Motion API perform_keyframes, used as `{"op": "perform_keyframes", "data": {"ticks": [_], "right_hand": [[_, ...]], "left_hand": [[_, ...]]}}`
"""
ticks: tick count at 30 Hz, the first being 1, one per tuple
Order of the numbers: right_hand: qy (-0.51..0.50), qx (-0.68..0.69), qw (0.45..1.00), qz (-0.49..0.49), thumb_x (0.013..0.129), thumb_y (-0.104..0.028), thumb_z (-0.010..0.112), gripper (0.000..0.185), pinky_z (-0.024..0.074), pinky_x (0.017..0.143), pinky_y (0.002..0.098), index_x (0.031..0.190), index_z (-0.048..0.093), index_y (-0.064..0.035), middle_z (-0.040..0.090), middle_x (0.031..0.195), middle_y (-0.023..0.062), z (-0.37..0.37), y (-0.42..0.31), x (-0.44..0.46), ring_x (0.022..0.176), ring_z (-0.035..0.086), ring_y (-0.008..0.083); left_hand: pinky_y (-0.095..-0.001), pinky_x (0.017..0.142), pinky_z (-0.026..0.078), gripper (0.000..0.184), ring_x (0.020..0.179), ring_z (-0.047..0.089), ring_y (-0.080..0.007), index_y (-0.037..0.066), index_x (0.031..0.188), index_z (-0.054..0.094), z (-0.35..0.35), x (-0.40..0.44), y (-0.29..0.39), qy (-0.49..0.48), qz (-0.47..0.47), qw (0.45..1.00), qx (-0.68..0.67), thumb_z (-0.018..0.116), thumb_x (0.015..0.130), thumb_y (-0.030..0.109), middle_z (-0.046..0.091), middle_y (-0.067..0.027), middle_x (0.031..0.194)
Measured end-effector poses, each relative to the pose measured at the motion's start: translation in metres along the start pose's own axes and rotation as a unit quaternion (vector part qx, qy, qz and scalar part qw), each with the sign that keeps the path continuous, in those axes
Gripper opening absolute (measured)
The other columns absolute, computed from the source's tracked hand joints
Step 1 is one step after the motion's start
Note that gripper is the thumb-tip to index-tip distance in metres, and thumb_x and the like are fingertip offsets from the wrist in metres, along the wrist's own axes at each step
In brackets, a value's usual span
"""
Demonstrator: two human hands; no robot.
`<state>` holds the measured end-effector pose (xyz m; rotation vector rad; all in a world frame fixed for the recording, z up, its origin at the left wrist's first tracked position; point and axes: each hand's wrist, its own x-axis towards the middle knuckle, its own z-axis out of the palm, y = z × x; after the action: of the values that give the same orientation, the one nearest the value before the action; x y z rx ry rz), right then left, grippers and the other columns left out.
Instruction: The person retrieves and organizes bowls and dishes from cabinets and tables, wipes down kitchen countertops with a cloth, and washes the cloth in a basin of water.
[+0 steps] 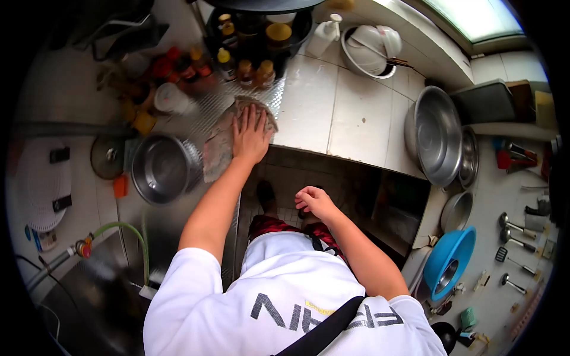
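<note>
My left hand (251, 137) lies flat, fingers spread, on a greyish-brown cloth (218, 145). The cloth spreads over the counter corner, partly on a shiny embossed metallic sheet (208, 107) and partly by the white tiles. My right hand (316, 202) hangs in the air in front of my body, its fingers loosely bent and nothing visible in them. Left of the cloth sits a round metal basin (161, 168). Several bottles and jars, among them a yellow-capped bottle (225, 64), stand just beyond the cloth.
A white pump bottle (325, 35) and a bowl of white dishes (371, 52) stand at the back. Large metal basins (436, 136) lean at the right, above a blue basin (460, 252). Ladles (518, 240) hang on the right wall. A green hose (127, 227) runs over the sink at left.
</note>
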<state>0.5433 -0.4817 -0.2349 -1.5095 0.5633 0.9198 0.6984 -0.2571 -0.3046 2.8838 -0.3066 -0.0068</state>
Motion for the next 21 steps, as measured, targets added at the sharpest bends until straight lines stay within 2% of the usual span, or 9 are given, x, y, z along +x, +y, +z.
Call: {"op": "perform_keyframes", "data": {"ticks": [4, 6, 8, 9, 11, 14, 19, 20, 21], "right_hand": [[0.062, 0.081, 0.993, -0.056, 0.096, -0.02, 0.06, 0.018, 0.0513, 0.068, 0.0277, 0.103, 0.063, -0.0044, 0.068, 0.095, 0.0063, -0.017, -0.026, 0.01, 0.081, 0.066, 0.0132], [0.184, 0.091, 0.967, -0.149, 0.094, -0.018, 0.06, 0.02, 0.0527, 0.069, 0.0314, 0.106, 0.062, -0.0029, 0.068, 0.093, 0.0086, -0.03, -0.035, 0.025, 0.081, 0.067, 0.0169], [0.367, -0.091, 0.894, -0.241, 0.09, -0.015, 0.061, 0.023, 0.0537, 0.075, 0.0367, 0.108, 0.061, -0.001, 0.068, 0.099, 0.0139, -0.047, -0.038, 0.049, 0.085, 0.067, 0.0247], [0.409, -0.131, 0.86, -0.275, 0.086, -0.012, 0.061, 0.031, 0.0502, 0.09, 0.0406, 0.114, 0.058, 0.0019, 0.063, 0.112, 0.0213, -0.051, -0.05, 0.056, 0.103, 0.062, 0.0347], [0.429, -0.214, 0.799, -0.364, 0.087, -0.016, 0.061, 0.039, 0.0435, 0.1, 0.0417, 0.121, 0.056, 0.0033, 0.057, 0.125, 0.0244, -0.052, -0.066, 0.077, 0.117, 0.055, 0.0386], [0.431, -0.35, 0.749, -0.362, 0.088, -0.028, 0.061, 0.059, 0.027, 0.115, 0.0516, 0.135, 0.048, 0.0066, 0.043, 0.144, 0.0285, -0.032, -0.08, 0.12, 0.137, 0.036, 0.0446], [0.409, -0.431, 0.719, -0.361, 0.089, -0.052, 0.058, 0.069, 0.012, 0.113, 0.068, 0.147, 0.044, -0.0159, 0.025, 0.157, 0.0242, 0.012, -0.118, 0.172, 0.146, 0.02, 0.0432], [0.384, -0.455, 0.72, -0.357, 0.089, -0.062, 0.053, 0.068, 0.0059, 0.116, 0.0641, 0.149, 0.042, -0.0314, 0.019, 0.161, 0.0194, -0.011, -0.141, 0.191, 0.149, 0.013, 0.0409], [0.374, -0.462, 0.715, -0.368, 0.087, -0.065, 0.052, 0.069, 0.006, 0.116, 0.064, 0.148, 0.042, -0.0342, 0.021, 0.161, 0.0181, -0.03, -0.152, 0.199, 0.149, 0.013, 0.0403]], "left_hand": [[-0.0534, 0.12, 0.0, 0.068, 0.152, 0.006, -0.0291, 0.017, 0.157, 0.023, 0.023, 0.056, 0.069, -0.064, 0.011, 0.997, -0.048, 0.031, 0.101, 0.054, 0.009, -0.0123, 0.165], [-0.0507, 0.121, 0.0, 0.066, 0.152, 0.004, -0.0299, 0.018, 0.158, 0.02, 0.039, 0.086, 0.106, -0.156, -0.003, 0.969, -0.189, 0.027, 0.103, 0.054, 0.012, -0.0127, 0.164], [-0.0442, 0.12, 0.018, 0.06, 0.147, 0.024, -0.0349, 0.01, 0.149, 0.041, 0.043, 0.091, 0.118, -0.151, -0.025, 0.778, -0.609, 0.043, 0.101, 0.044, 0.031, -0.0172, 0.157], [-0.0431, 0.117, 0.023, 0.054, 0.142, 0.031, -0.0363, 0.008, 0.142, 0.047, 0.027, 0.086, 0.114, -0.114, 0.011, 0.853, -0.509, 0.049, 0.098, 0.038, 0.036, -0.0179, 0.153], [-0.0411, 0.111, 0.035, 0.042, 0.132, 0.044, -0.039, 0.004, 0.128, 0.06, -0.022, 0.06, 0.095, -0.032, 0.09, 0.956, -0.279, 0.06, 0.092, 0.027, 0.047, -0.0194, 0.144], [-0.0474, 0.104, 0.041, 0.032, 0.12, 0.052, -0.0401, 0.002, 0.113, 0.064, -0.036, 0.012, 0.052, 0.049, 0.051, 0.961, -0.267, 0.064, 0.083, 0.012, 0.054, -0.0188, 0.133], [-0.043, 0.098, 0.046, 0.025, 0.113, 0.056, -0.0387, 0.001, 0.106, 0.063, -0.086, -0.086, 0.009, 0.005, 0.023, 0.962, -0.273, 0.065, 0.081, 0.004, 0.057, -0.0194, 0.121], [-0.0423, 0.097, 0.047, 0.022, 0.112, 0.057, -0.0382, 0.001, 0.103, 0.063, -0.108, -0.118, 0.005, -0.047, 0.013, 0.958, -0.282, 0.066, 0.081, 0.004, 0.057, -0.0193, 0.119], [-0.0426, 0.095, 0.048, 0.02, 0.111, 0.057, -0.0378, 0.001, 0.101, 0.064, -0.114, -0.133, 0.007, -0.056, 0.014, 0.962, -0.268, 0.066, 0.081, 0.005, 0.057, -0.0188, 0.119]]}}
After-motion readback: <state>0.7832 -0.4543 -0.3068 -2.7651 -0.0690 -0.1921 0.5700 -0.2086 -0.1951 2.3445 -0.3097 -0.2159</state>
